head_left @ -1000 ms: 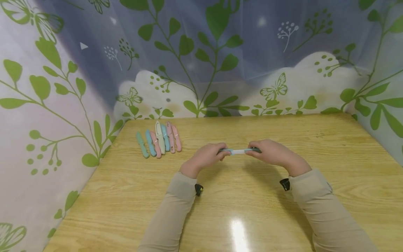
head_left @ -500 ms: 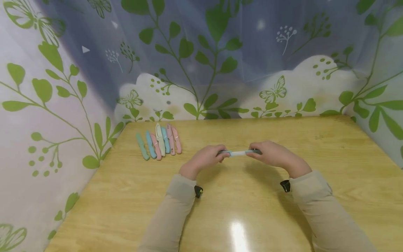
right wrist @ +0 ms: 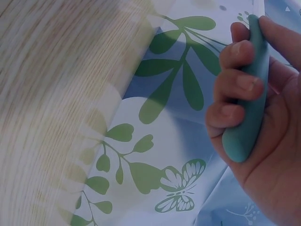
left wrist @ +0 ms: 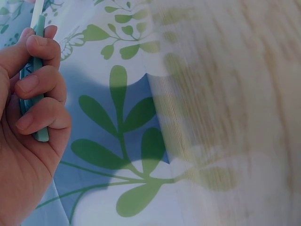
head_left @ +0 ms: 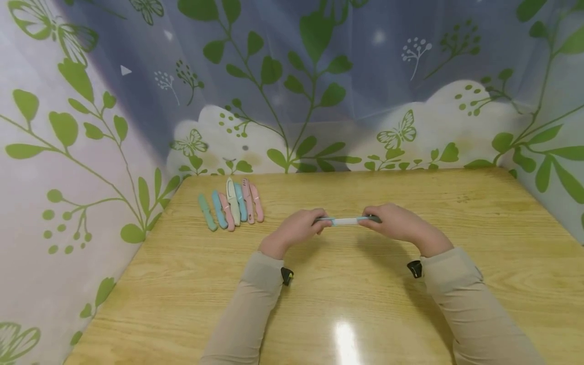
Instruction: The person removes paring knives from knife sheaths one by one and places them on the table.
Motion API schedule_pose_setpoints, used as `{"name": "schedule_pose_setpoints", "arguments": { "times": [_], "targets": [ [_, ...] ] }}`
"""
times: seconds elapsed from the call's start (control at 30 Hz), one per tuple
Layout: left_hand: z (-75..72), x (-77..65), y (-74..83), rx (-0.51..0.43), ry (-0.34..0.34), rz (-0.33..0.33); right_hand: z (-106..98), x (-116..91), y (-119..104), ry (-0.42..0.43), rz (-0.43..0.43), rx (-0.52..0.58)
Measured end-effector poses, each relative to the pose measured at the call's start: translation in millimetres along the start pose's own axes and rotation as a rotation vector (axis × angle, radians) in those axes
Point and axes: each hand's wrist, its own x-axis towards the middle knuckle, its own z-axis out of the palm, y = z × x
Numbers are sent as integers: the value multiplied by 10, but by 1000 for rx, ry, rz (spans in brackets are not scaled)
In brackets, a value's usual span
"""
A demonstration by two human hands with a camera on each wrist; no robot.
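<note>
Held level between both hands above the table is a knife with a white blade [head_left: 347, 221]. My right hand [head_left: 396, 222] grips its green handle [right wrist: 248, 106], with the fingers wrapped round it in the right wrist view. A green blade cover [left wrist: 41, 133] is in my left hand [head_left: 297, 228], its fingers curled over the cover. In the left wrist view the pale blade runs out of the cover's top end. A stretch of blade shows bare between the two hands; the rest is hidden by the cover and fingers.
Several knives in pastel colours lie side by side at the back left of the wooden table [head_left: 347, 294], among them a green one [head_left: 207, 212], a cream one [head_left: 233, 203] and a pink one [head_left: 257, 204]. A leaf-patterned cloth [head_left: 315, 101] hangs behind.
My right hand has shifted slightly to the right, and a little more of the white blade shows between the hands. Both grips look the same, and the row of knives lies as before.
</note>
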Motion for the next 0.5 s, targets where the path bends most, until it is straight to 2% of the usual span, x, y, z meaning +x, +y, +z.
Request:
{"name": "schedule_pose_setpoints", "arguments": {
  "times": [0.5],
  "targets": [
    [0,3,-13,-9,-3,-16,3,-1,18,2,-12,2]
  ]
}}
